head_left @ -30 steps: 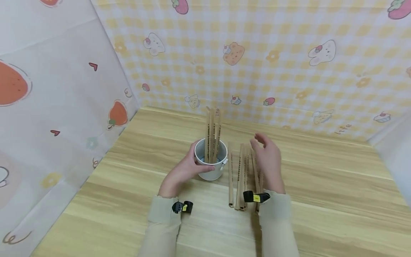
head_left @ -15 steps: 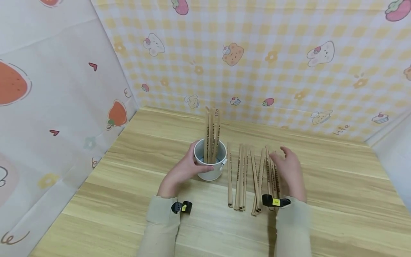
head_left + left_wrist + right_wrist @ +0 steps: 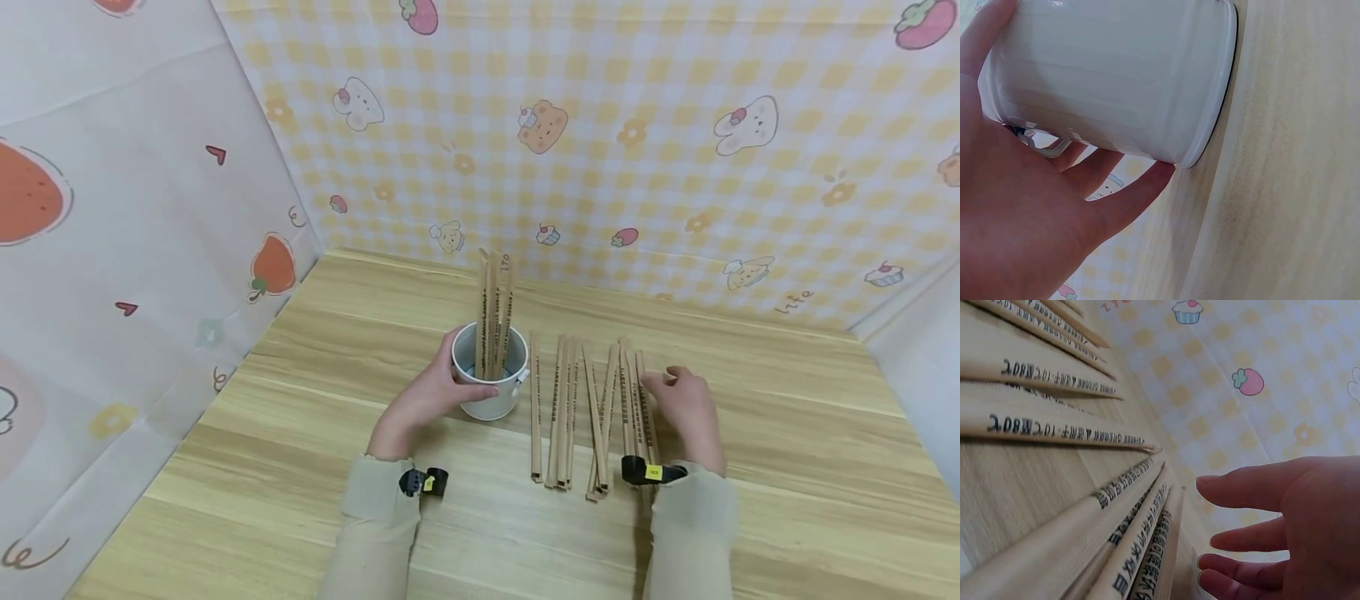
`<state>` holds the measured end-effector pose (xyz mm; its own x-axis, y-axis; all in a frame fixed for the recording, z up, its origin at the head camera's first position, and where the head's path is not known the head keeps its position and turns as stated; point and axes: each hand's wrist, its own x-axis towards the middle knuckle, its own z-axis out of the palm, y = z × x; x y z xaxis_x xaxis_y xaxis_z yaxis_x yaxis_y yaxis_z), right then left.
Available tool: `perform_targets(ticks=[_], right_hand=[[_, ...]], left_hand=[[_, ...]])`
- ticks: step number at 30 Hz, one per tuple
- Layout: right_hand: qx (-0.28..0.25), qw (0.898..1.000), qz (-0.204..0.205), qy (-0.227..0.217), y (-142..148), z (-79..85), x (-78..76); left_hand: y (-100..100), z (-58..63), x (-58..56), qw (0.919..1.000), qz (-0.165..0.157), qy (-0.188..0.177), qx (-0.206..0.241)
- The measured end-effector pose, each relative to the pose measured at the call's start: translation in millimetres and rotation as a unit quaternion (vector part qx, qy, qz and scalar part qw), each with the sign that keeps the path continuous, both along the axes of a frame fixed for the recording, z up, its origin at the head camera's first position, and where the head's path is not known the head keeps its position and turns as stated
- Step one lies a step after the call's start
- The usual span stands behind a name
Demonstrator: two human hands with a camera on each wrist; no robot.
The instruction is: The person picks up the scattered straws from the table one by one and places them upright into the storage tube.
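Booth-like corner: printed cloths point(image 3: 465, 67), wood-grain table point(image 3: 787, 450)

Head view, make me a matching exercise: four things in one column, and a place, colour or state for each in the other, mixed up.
1. Bucket
2. Left hand
3. Right hand
4. Back cloth

A. Beside the loose sticks, holding nothing
B. Yellow-and-white checked
C. White, holding the standing sticks
D. Gripping the bucket

Pairs: 1-C, 2-D, 3-A, 4-B

wood-grain table point(image 3: 795, 433) | white pail point(image 3: 491, 407) — mouth up | narrow packets point(image 3: 600, 421) — flat
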<state>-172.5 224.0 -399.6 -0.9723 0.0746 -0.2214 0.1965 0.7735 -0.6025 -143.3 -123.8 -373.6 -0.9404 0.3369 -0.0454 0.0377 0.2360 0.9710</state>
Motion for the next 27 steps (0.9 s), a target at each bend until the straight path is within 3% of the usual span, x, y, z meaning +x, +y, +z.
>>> perform_targets(ticks=[9, 27], right_hand=[[0.015, 1.000, 0.004, -0.024, -0.8, -4.4, 7.6], [0.037, 0.999, -0.012, -0.009, -7.4, -5.5, 6.5]], left_hand=[[-0.1, -0.3, 2.3, 0.9999, 0.003, -0.005, -0.013], [2.3, 2.7, 2.0, 0.9999, 0.007, -0.008, -0.012]])
